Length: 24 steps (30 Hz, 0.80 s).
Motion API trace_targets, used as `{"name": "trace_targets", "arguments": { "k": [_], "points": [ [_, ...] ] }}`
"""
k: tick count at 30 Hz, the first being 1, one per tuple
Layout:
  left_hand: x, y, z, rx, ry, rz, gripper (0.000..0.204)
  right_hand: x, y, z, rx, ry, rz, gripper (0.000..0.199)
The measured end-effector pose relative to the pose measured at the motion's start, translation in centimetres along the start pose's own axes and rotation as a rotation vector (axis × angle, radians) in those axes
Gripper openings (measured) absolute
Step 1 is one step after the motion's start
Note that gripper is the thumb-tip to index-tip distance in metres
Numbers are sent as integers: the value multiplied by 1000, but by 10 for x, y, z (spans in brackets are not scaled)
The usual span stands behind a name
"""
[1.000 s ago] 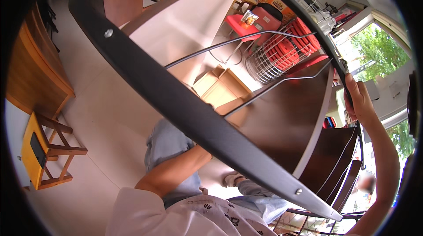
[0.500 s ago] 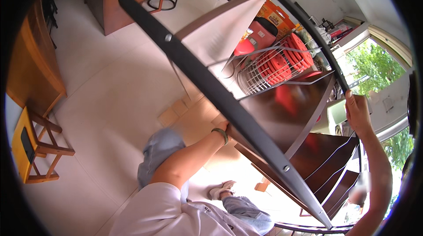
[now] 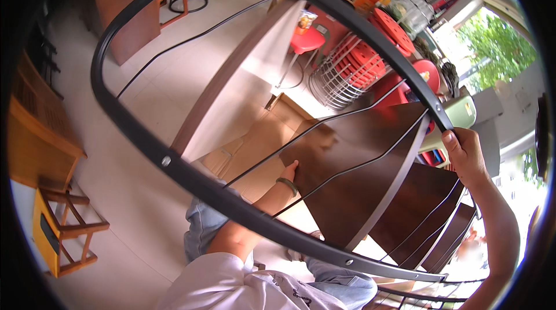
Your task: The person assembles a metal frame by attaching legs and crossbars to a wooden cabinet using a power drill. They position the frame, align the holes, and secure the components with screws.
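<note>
A shelf rack with a black metal tube frame [image 3: 231,199] and dark brown boards leans tilted across the view. My right hand [image 3: 468,158] is closed round the frame's right-hand tube, the thumb on its top. Inside the frame, my left hand [image 3: 293,174] grips the left edge of a brown shelf board [image 3: 341,168]; its thumb shows, while the other fingers are hidden. A green bracelet [image 3: 287,186] is on that wrist. Another board [image 3: 234,78] stands edge-on toward the far left of the frame, and thin bent black wires [image 3: 315,127] run between the tubes.
Flattened cardboard [image 3: 255,142] lies on the floor under the rack. Behind are red stools [image 3: 307,40], a wire basket [image 3: 330,87] and a pale green chair [image 3: 462,112]. A wooden chair [image 3: 72,229] lies at the left by a brown cabinet [image 3: 43,130]. A window is at the right.
The rack has turned and tilted, its near tube shifting left and down, so more of its inside shows. My left hand now appears within the frame opening; my right hand keeps its hold.
</note>
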<state>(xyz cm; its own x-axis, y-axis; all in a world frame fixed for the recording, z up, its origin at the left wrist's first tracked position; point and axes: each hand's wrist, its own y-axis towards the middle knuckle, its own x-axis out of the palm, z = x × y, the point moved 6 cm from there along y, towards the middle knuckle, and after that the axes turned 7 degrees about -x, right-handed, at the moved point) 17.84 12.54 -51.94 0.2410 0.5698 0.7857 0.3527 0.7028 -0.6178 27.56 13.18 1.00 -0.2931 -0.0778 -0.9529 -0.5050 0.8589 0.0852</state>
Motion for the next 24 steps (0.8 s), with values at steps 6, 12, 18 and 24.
{"name": "trace_targets", "arguments": {
  "k": [6,12,18,24],
  "points": [
    [5,-32,9,-25,-9,-81,41,4,-18,-35,-70,-116,-10,63],
    [22,-130,-25,-147,-164,-199,40,17,-48,-35,-80,-192,5,65],
    [17,-279,-63,-331,-45,-730,55,29,-81,-64,-40,-202,-37,61],
    [38,-379,-106,-519,-126,-708,67,45,-116,-86,-57,-196,-126,65]
  ]
}}
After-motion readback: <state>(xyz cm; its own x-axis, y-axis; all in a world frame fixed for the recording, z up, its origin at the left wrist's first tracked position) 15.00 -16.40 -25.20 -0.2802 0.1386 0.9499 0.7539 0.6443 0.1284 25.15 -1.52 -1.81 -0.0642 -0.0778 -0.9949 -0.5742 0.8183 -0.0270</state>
